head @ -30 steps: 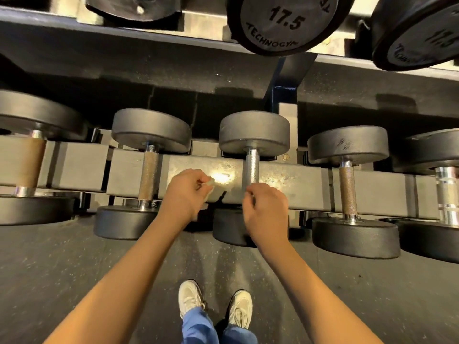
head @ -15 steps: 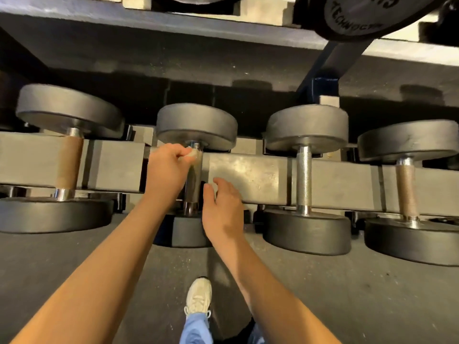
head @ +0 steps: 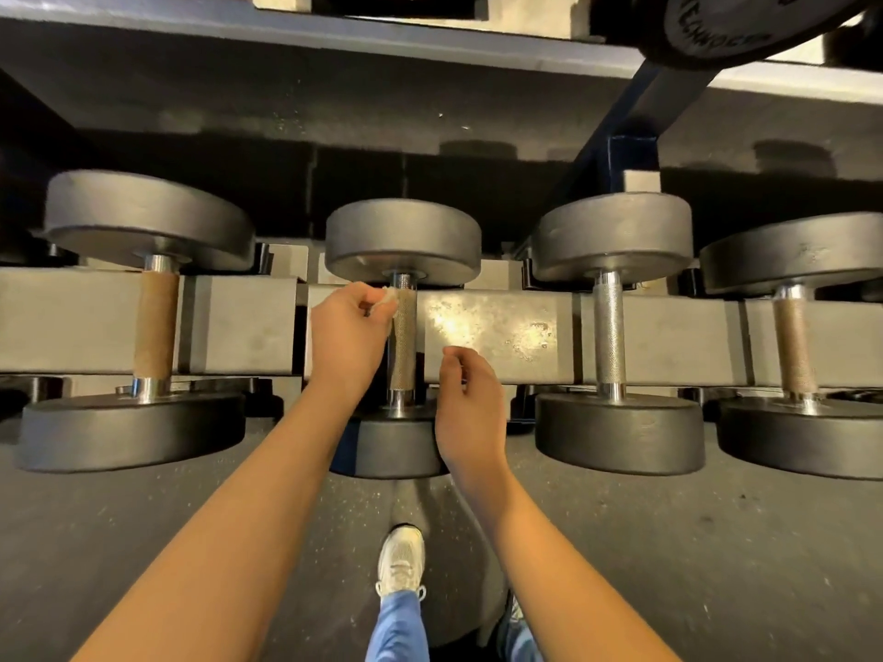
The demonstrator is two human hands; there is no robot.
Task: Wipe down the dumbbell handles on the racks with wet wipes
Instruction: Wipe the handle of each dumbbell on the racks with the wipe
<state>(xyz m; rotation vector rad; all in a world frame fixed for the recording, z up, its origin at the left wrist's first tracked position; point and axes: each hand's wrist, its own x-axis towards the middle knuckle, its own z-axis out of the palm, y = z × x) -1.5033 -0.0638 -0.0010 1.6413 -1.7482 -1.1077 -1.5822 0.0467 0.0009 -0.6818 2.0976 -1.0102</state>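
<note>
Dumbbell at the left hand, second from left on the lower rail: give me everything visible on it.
The dumbbell has two dark round heads joined by a knurled metal handle, brownish with shiny collars. It lies across the grey rack rail, one head behind, one in front. The left hand pinches a wipe against the handle's far end; the right hand hovers beside, off the handle.

Bare forearms (head: 267, 508), blue trousers (head: 396, 628), white sneaker (head: 400, 559)
</note>
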